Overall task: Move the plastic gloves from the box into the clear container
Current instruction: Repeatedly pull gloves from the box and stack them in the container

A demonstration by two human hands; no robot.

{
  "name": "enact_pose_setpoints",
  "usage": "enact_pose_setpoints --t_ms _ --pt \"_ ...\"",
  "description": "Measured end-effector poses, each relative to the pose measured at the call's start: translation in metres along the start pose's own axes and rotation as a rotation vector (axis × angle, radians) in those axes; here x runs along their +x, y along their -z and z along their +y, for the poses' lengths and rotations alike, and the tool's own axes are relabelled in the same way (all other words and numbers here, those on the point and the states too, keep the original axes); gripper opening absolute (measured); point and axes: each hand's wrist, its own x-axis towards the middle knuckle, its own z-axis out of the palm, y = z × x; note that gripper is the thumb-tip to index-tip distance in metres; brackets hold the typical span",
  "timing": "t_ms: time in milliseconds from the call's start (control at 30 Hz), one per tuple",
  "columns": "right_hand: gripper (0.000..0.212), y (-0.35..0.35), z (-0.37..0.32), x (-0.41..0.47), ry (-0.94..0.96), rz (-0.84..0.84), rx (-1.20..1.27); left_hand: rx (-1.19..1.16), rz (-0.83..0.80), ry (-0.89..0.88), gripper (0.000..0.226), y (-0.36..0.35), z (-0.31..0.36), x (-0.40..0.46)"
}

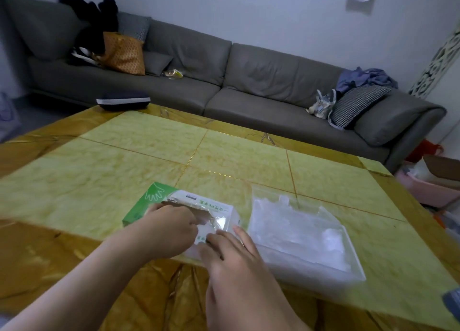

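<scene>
Both hands are at the box now; left hand (171, 227) has its fingers curled into the torn opening on top, pinching at the clear plastic there; right hand (232, 252) lies across the box's near end, fingers bent down onto a sheet of plastic, though whether they actually pinch it I cannot tell. Green-and-white box (159, 196) sits flat on the tabletop (99, 161), a hand outline printed on its far left corner; gloves (216, 222) show as crinkled film in the opening. Just right of the box, touching or nearly so, stands the clear container (348, 268), with a cloudy white heap of gloves already inside. Beyond the tabletop runs a grey sofa (249, 81).
</scene>
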Motion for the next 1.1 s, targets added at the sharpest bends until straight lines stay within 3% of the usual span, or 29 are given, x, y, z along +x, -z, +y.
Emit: enact_pose_setpoints --t_ms 133,233,300,467,533,600,667,733,933,1100 --pt "0.063 -0.005 0.001 0.001 -0.009 0.024 0.006 -0.103 0.066 0.043 0.035 0.004 0.002 0.0" --pt "0.062 -0.007 0.003 0.0 -0.028 0.002 0.008 -0.342 0.177 0.11 0.038 0.008 0.004 -0.004" --pt "0.057 -0.011 0.006 0.0 -0.028 0.001 0.0 -0.485 0.322 0.136 0.035 0.013 -0.001 -0.008" --pt "0.057 -0.016 0.006 0.0 -0.072 0.061 -0.041 -0.586 0.729 0.119 0.006 0.023 -0.006 -0.017" --pt "0.052 -0.007 0.001 -0.001 -0.094 0.04 -0.04 -0.543 0.67 0.103 0.02 0.018 -0.006 -0.016" --pt "0.053 0.002 -0.001 -0.002 -0.054 -0.012 -0.015 -0.448 0.55 0.127 0.02 0.008 -0.003 -0.009" --pt "0.06 0.006 0.0 -0.004 -0.002 -0.038 -0.003 -0.379 0.552 0.173 0.01 0.001 -0.002 -0.002" --pt "0.058 0.006 0.001 -0.004 -0.015 -0.039 0.017 -0.412 0.628 0.176 0.015 0.003 -0.004 0.0" --pt "0.048 -0.009 0.005 -0.002 -0.08 0.043 -0.016 -0.877 0.934 0.085 0.005 0.03 -0.002 -0.018" --pt "0.062 -0.012 0.005 0.001 -0.098 0.069 -0.013 -1.487 0.885 -0.033 0.012 0.044 0.013 -0.031"
